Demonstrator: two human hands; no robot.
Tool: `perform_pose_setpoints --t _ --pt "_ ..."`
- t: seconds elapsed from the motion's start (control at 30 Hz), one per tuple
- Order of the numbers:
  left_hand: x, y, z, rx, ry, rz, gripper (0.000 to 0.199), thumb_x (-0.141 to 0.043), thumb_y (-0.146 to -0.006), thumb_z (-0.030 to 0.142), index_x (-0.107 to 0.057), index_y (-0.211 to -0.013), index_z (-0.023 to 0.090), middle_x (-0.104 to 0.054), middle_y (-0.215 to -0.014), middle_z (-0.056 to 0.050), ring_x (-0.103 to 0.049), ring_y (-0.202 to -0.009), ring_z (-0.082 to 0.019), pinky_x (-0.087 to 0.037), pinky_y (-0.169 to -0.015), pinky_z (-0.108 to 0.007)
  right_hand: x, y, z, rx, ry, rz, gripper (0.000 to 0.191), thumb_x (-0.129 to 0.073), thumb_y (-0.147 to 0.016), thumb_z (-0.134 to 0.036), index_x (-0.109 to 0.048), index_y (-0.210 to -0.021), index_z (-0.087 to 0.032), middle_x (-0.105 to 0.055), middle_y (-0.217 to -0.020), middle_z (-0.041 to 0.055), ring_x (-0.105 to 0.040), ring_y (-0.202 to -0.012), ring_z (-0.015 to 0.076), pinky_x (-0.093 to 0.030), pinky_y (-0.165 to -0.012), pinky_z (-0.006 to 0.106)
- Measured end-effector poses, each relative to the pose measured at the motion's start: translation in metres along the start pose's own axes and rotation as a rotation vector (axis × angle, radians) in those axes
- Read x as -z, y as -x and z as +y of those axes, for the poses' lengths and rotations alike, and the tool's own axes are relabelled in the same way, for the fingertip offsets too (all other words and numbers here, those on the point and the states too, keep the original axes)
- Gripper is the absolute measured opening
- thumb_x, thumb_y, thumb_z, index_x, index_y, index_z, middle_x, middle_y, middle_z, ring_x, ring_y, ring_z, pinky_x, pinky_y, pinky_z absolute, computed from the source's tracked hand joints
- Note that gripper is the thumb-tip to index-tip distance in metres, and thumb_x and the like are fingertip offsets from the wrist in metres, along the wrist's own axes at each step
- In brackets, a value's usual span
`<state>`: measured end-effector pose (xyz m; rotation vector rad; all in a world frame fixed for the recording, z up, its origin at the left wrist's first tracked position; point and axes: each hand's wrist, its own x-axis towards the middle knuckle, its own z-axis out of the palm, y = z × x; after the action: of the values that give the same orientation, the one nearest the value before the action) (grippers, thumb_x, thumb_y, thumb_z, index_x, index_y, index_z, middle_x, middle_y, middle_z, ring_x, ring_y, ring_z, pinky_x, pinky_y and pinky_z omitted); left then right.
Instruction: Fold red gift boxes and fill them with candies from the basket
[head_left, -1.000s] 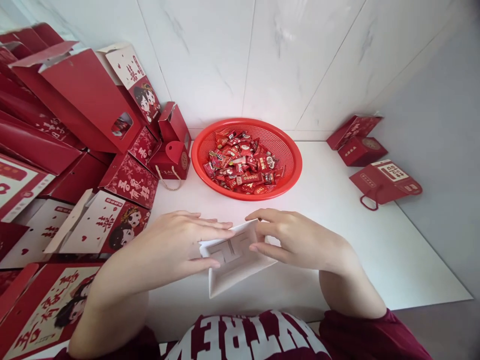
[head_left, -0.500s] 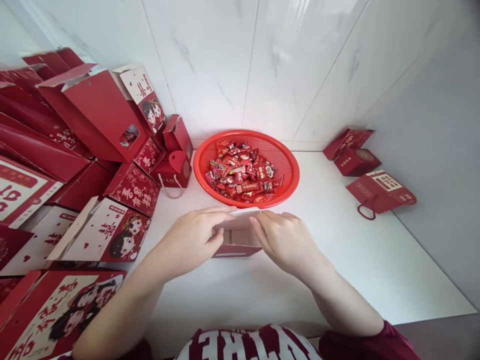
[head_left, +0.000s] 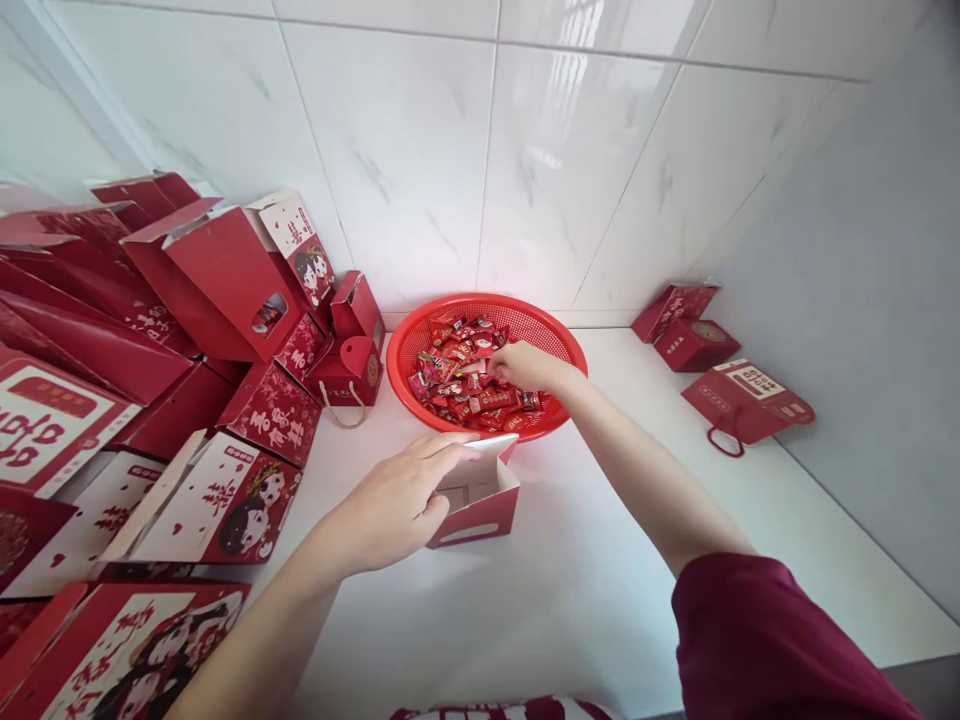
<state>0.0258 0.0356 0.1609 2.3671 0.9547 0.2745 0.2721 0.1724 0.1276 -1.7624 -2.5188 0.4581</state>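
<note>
box (head_left: 491, 511) stands braced because my left hand (head_left: 397, 500) clasps it; whether my right hand (head_left: 529, 366) clutches candies (head_left: 489, 400), i can't tell.

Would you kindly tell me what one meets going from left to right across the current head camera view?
White-and-red box with a cartoon couple, left hand at the open red box, right hand among the wrapped sweets, red box with the red cord handle.
</note>
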Motion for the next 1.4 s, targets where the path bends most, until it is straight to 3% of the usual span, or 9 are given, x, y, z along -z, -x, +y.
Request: perform_pose_setpoints --t 0.1,0.3,0.5,0.8,0.9,1.03,1.13,1.27,1.4 --pt "0.0 0.001 0.001 0.001 0.002 -0.005 0.075 -0.041 -0.077 0.002 -0.042 -0.145 0.035 -0.05 -0.146 0.003 -0.047 -0.134 -0.021 -0.039 -0.114 -0.04 -0.009 -0.042 -0.011 0.026 0.06 -0.112 0.03 -0.06 -0.081 -0.009 -0.07 -0.11 -0.013 -0.073 -0.109 0.0145 -0.067 -0.098 0.0262 -0.047 -0.083 0.03" --pt "-0.003 0.005 0.006 0.009 0.006 -0.035 0.066 -0.042 -0.078 0.004 -0.049 -0.138 0.032 -0.052 -0.144 0.001 -0.047 -0.132 -0.022 -0.04 -0.112 -0.041 -0.029 -0.074 -0.022 0.042 0.132 -0.195 0.084 -0.078 -0.073 -0.022 -0.039 -0.146 -0.01 -0.047 -0.145 0.0228 -0.053 -0.126 0.0343 -0.046 -0.1 0.038" --pt "0.0 0.003 0.001 0.01 0.033 -0.02 0.063 -0.041 -0.076 0.004 -0.054 -0.132 0.031 -0.056 -0.139 0.0 -0.051 -0.126 -0.023 -0.044 -0.108 -0.04 -0.029 -0.074 -0.012 -0.003 0.149 -0.157 0.038 -0.061 -0.094 -0.034 -0.057 -0.126 -0.015 -0.058 -0.128 0.0121 -0.06 -0.112 0.0244 -0.051 -0.095 0.046" --pt "0.0 0.004 -0.001 0.025 0.0 -0.028 0.064 -0.04 -0.077 0.005 -0.052 -0.135 0.031 -0.052 -0.144 0.002 -0.048 -0.132 -0.022 -0.041 -0.112 -0.04 -0.026 -0.074 -0.009 -0.099 -0.054 -0.091 0.037 -0.06 -0.094 -0.035 -0.057 -0.125 -0.016 -0.059 -0.126 0.0104 -0.061 -0.109 0.0231 -0.053 -0.092 0.045" --pt "0.0 0.005 0.001 0.026 0.002 -0.035 0.066 -0.04 -0.077 0.005 -0.052 -0.136 0.032 -0.052 -0.144 0.002 -0.048 -0.132 -0.022 -0.04 -0.112 -0.04 -0.008 -0.06 -0.014 -0.082 -0.201 -0.039 0.032 -0.057 -0.096 -0.036 -0.062 -0.117 -0.013 -0.066 -0.115 0.0113 -0.066 -0.098 0.0215 -0.054 -0.086 0.039" --pt "0.001 0.004 0.002 0.019 0.005 -0.025 0.067 -0.04 -0.077 0.004 -0.052 -0.137 0.032 -0.053 -0.142 0.002 -0.048 -0.132 -0.022 -0.041 -0.112 -0.04 0.007 -0.015 -0.014 -0.013 -0.455 0.039 0.039 -0.043 -0.1 -0.042 -0.064 -0.112 -0.012 -0.074 -0.098 0.0117 -0.071 -0.076 0.019 -0.053 -0.067 0.026" --pt "0.001 0.004 0.001 0.018 0.018 -0.01 0.069 -0.041 -0.077 0.003 -0.051 -0.138 0.034 -0.055 -0.141 0.003 -0.049 -0.131 -0.021 -0.04 -0.112 -0.039 0.005 0.024 -0.012 0.029 -0.603 0.104 0.044 -0.045 -0.097 -0.051 -0.065 -0.102 -0.013 -0.074 -0.077 0.0074 -0.067 -0.061 0.0153 -0.05 -0.057 0.024" --pt "0.001 0.004 0.001 -0.003 0.048 0.006 0.076 -0.041 -0.076 0.002 -0.044 -0.143 0.039 -0.051 -0.145 0.006 -0.046 -0.135 -0.02 -0.038 -0.115 -0.037 -0.004 0.065 -0.016 0.091 -0.946 0.192 0.045 -0.063 -0.086 -0.054 -0.061 -0.063 -0.015 -0.059 -0.047 -0.0002 -0.047 -0.038 0.008 -0.038 -0.041 0.021" --pt "0.001 0.003 0.001 0.007 0.047 -0.011 0.075 -0.041 -0.077 0.003 -0.044 -0.143 0.038 -0.052 -0.144 0.007 -0.048 -0.133 -0.019 -0.039 -0.113 -0.035 -0.012 0.087 -0.023 0.114 -1.11 0.269 0.051 -0.069 -0.083 -0.048 -0.057 -0.046 -0.015 -0.055 -0.041 -0.0001 -0.046 -0.034 0.0072 -0.037 -0.038 0.02"
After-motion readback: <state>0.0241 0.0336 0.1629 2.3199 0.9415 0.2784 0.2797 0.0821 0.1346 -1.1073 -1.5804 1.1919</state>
